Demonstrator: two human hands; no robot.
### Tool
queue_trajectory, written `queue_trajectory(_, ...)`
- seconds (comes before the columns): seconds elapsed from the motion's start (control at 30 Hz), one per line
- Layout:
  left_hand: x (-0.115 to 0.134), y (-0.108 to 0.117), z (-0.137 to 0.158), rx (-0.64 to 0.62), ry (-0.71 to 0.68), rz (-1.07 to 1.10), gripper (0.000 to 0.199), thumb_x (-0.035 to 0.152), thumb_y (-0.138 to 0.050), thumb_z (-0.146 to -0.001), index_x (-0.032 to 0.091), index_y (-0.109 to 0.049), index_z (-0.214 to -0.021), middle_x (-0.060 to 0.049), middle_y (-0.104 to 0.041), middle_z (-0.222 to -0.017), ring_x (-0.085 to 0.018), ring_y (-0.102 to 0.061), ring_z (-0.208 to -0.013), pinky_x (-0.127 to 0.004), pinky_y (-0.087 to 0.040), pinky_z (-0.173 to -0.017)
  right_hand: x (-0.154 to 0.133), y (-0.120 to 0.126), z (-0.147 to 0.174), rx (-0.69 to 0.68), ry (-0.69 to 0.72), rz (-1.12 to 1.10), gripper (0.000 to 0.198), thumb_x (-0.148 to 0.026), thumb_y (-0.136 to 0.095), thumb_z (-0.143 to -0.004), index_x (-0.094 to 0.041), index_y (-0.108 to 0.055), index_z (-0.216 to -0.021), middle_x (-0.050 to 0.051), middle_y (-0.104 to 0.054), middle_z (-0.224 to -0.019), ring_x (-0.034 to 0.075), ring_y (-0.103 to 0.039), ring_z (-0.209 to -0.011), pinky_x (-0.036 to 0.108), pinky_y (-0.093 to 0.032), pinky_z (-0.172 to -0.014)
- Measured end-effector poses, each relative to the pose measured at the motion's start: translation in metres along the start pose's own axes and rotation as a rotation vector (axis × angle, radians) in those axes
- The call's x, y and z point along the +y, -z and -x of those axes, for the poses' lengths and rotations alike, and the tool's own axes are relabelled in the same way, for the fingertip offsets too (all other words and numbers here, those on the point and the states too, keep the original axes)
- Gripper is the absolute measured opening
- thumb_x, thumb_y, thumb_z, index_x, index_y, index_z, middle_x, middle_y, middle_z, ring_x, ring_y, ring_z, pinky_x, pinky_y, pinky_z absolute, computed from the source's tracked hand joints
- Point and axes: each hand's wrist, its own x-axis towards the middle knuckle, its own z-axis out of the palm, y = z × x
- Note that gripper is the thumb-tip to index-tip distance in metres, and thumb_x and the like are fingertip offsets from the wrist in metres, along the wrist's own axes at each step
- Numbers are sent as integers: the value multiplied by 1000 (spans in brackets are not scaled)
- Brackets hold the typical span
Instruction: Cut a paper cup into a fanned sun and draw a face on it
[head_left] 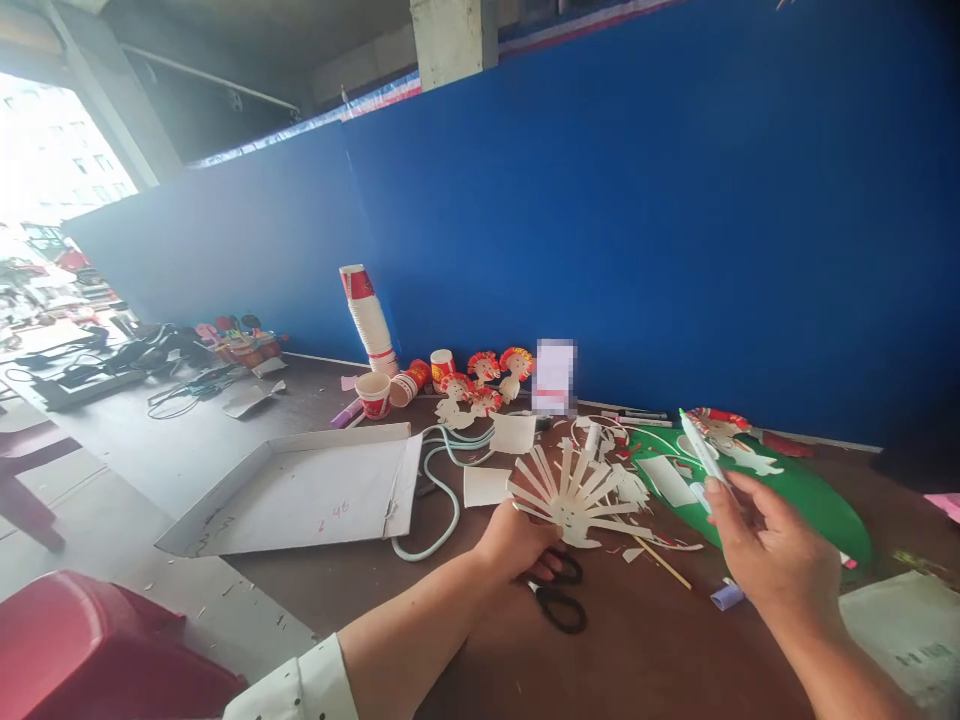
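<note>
My left hand [517, 540] pinches a white paper cut-out [574, 508] by its left edge. Long strips fan out from its top, and a small face is drawn in the middle. Between the thumb and fingers of my right hand [780, 560] is a white marker [699, 445], uncapped, its green tip pointing up and away from the cut-out. Black-handled scissors [562, 608] lie on the table just under my left hand, their blades partly hidden. A purple cap [727, 597] rests below my right hand.
A shallow white box lid [292, 500] and a looped pale cable [454, 510] lie to the left. Behind are a tall stack of paper cups [367, 320] and several red-fringed cut-outs [484, 366]. Paper scraps and a green sheet [817, 500] spread rightward. A red stool [97, 650] stands lower left.
</note>
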Motion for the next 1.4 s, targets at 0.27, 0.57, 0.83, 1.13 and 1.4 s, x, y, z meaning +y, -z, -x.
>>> queue_trajectory(0.27,12,73,29,263,-359,-898,21,14,-57,-73,18,-73,-85,-7,-68,-75,-21,-64,-73,-29,-47,-70,-5,2,-1,-33,-64,-135,46,-54,-48,-83,-18,-65,-106,7,-71,-76,24,-68,-68,34,-50,-65)
queue_trajectory(0.57,35,97,-16,378,-387,-1275,24,31,-65,-77,21,-72,-98,-10,-67,-102,-26,-55,-105,-32,-38,-94,-23,11,-2,-76,-333,-403,44,-51,-65,-72,-19,-69,-102,-2,-60,-55,17,-58,-54,28,-45,-55)
queue_trajectory(0.83,25,96,-22,406,-344,-1286,28,33,-69,-71,21,-71,-96,-10,-65,-101,-27,-56,-100,-32,-42,-86,-23,11,-6,25,-455,-625,38,-50,-71,-70,-19,-67,-92,-2,-60,-64,13,-54,-56,26,-45,-56)
queue_trajectory(1.13,62,103,48,554,-522,-890,20,35,-55,-82,20,-65,-73,-3,-64,-76,-19,-55,-75,-28,-40,-69,-10,10,-11,119,-425,-655,31,-51,-61,-78,-21,-57,-85,4,-66,-84,20,-65,-72,39,-54,-76)
queue_trajectory(1.4,18,18,52,-252,-377,-379,6,23,-64,-71,18,-66,-70,-4,-67,-101,-15,-60,-78,-22,-43,-66,15,2,-15,184,-519,-813,30,-49,-57,-80,-22,-51,-92,-1,-58,-74,19,-62,-68,36,-55,-65)
